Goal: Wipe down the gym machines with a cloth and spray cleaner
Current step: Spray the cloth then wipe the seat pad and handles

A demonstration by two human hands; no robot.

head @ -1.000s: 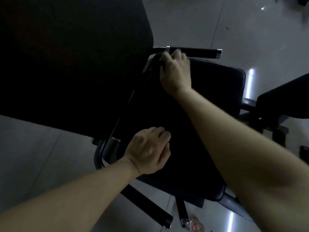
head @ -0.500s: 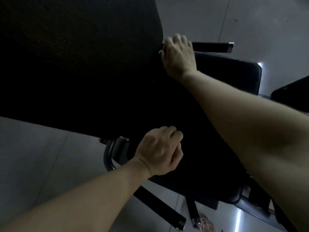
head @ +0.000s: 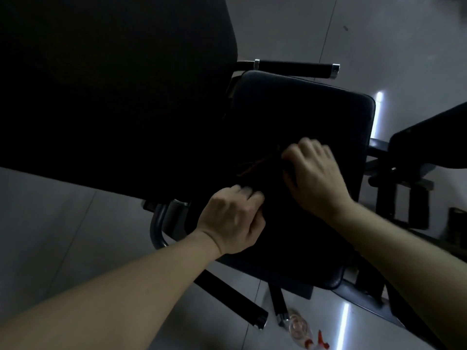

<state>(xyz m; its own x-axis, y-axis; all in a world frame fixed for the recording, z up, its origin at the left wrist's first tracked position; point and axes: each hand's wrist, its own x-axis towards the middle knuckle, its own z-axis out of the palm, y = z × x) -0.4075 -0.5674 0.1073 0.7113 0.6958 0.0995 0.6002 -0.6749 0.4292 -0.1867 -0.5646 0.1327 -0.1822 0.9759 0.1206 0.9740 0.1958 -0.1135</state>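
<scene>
Glossy grey tiled floor (head: 63,248) with pale light streaks, bearing the dark frame (head: 158,223) of a machine. Clear bottle (head: 300,327) with a red trigger on the tiles, just beside the ends of two black bars. Black padded seat (head: 316,109) on the frame, with a dark cloth (head: 255,165), reddish at its edge, on its middle, gripped there by left hand (head: 231,221) and right hand (head: 313,178).

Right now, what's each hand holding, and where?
Apparently a dark, red-edged cloth on the black padded seat: left hand pinches its near-left edge, right hand its right edge. Dim; uncertain.
</scene>
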